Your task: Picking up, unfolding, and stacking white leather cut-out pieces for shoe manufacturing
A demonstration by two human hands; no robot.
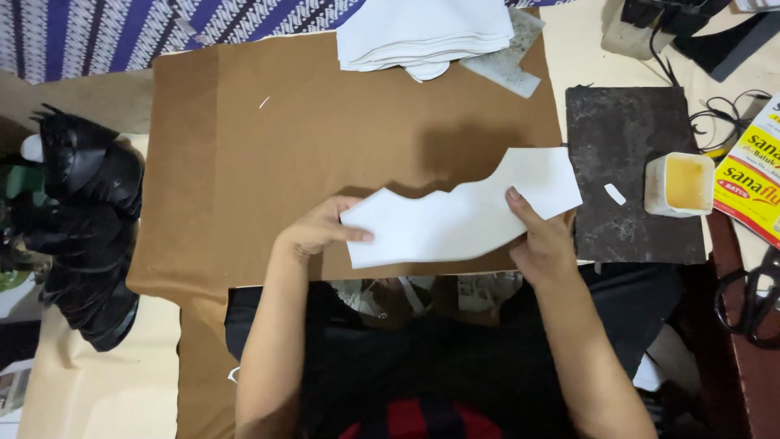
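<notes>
White cut-out sheet (463,215), irregular outline with a notched upper edge, held flat just above the brown board (325,138) on the worktop, near the board's front edge. Left hand (313,232) grips the sheet's left end: thumb lies on top, the other fingers curl beneath, pinching the edge. Right hand (543,244) grips the right part from below, thumb pressed on top of the sheet, remaining fingers hidden under it, so again a pinch.

Surroundings:
- Stack of white sheets (426,32) at the far edge of the brown board, with a speckled grey piece (508,69) partly under it.
- Dark stained slab (630,175) just right of the board; a small white scrap (615,193) lies on it.
- Small square white cup (679,184) with yellowish contents stands on the slab's right edge.
- Yellow and red packet (751,175) right of the cup.
- Black scissors (751,297) at the right margin, near the packet.
- Pile of black items (81,219), kind unclear, left of the board.
- Blue and white patterned cloth (122,32) along the far side.
</notes>
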